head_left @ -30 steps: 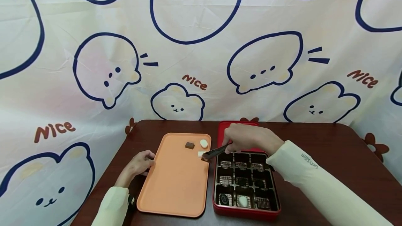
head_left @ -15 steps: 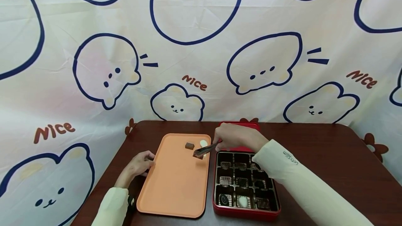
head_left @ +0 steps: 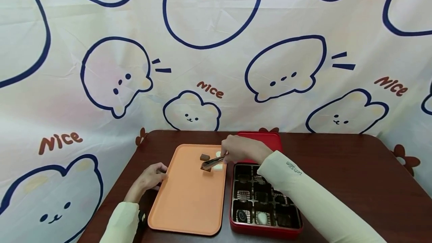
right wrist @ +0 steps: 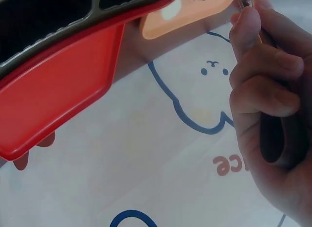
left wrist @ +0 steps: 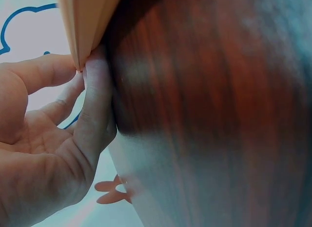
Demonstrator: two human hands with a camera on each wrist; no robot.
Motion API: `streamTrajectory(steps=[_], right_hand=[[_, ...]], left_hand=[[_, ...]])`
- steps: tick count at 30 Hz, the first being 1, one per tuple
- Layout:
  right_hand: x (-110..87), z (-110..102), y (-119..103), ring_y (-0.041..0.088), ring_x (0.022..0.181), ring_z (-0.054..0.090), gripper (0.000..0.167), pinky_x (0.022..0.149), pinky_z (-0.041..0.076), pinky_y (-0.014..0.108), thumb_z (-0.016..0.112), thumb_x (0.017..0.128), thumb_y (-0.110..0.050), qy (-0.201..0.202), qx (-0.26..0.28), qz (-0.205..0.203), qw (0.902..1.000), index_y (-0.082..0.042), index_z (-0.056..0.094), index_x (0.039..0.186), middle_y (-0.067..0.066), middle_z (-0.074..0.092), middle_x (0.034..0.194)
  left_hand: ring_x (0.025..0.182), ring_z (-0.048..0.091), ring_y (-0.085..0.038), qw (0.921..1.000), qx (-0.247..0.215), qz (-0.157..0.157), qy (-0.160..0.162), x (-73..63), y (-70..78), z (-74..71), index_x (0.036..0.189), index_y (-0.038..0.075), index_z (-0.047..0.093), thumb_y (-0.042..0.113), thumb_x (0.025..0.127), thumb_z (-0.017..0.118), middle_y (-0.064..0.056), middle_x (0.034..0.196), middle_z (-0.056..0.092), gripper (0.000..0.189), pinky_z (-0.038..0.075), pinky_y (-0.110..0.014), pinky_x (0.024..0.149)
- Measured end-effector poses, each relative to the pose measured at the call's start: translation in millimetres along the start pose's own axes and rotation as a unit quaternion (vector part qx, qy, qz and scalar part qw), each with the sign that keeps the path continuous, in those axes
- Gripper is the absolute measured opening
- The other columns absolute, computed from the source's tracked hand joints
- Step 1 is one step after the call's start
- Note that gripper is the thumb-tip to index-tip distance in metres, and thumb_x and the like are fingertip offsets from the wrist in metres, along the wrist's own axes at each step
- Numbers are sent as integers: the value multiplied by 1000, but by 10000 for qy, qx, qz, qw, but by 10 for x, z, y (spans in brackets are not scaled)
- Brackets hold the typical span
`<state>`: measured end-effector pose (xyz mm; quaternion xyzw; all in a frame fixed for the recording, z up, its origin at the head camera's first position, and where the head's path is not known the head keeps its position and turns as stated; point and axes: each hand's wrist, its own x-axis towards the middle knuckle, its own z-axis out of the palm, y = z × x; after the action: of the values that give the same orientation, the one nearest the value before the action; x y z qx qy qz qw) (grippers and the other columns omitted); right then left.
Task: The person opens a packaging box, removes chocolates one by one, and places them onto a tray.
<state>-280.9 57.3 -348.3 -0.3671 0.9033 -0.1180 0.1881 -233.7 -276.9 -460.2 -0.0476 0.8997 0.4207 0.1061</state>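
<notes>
My left hand point(head_left: 150, 177) pinches the left edge of the orange tray point(head_left: 185, 205), thumb on one side and fingers on the other in the left wrist view. The right hand point(head_left: 243, 149) grips dark tongs point(head_left: 216, 161) over the tray's far right part; their looped end shows against the palm in the right wrist view. At the tips of the tongs is a brown chocolate point(head_left: 205, 168), low over the tray. Behind it lies another brown chocolate point(head_left: 204, 157). A white square piece point(head_left: 218, 167) and a partly hidden white round piece point(head_left: 218, 153) are by the tongs.
Right of the tray stands a red tin point(head_left: 266, 231) with a dark divided insert. Its front row holds a dark swirled chocolate point(head_left: 241, 216) and a white one point(head_left: 262, 218). A red lid point(head_left: 275, 142) lies behind the tin. A printed cloth hangs behind the table point(head_left: 337, 168).
The right hand has moved left with the tongs, carrying the brown chocolate from the tray's right edge further in over the tray. The left hand has stayed on the tray's edge.
</notes>
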Motion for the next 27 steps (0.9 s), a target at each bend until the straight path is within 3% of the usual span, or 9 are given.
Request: streamTrajectory(steps=[7, 21, 27], right_hand=[[77, 55, 3, 8, 48, 48, 10, 53, 41, 22, 72, 92, -19, 3, -137, 27, 9999, -19, 80, 88, 3, 67, 64], [188, 154, 16, 7, 42, 43, 18, 46, 34, 20, 71, 93, -17, 75, -219, 4, 9997, -9, 79, 79, -4, 55, 52], [220, 184, 0, 7, 44, 45, 19, 48, 35, 21, 71, 93, -17, 20, -110, 189, 9998, -8, 78, 78, 2, 58, 55]], left_hand=[[82, 67, -21, 10000, -55, -6, -10, 3, 7, 2, 110, 0, 60, 7, 96, 59, -12, 96, 68, 17, 58, -41, 64], [82, 68, -21, 10000, -59, -41, -34, -6, -7, -8, 111, -1, 60, 7, 96, 58, -12, 96, 68, 17, 59, -42, 66], [81, 68, -22, 9999, -97, 7, -63, 7, -18, -10, 111, -1, 59, 6, 96, 58, -13, 96, 68, 17, 59, -42, 65]])
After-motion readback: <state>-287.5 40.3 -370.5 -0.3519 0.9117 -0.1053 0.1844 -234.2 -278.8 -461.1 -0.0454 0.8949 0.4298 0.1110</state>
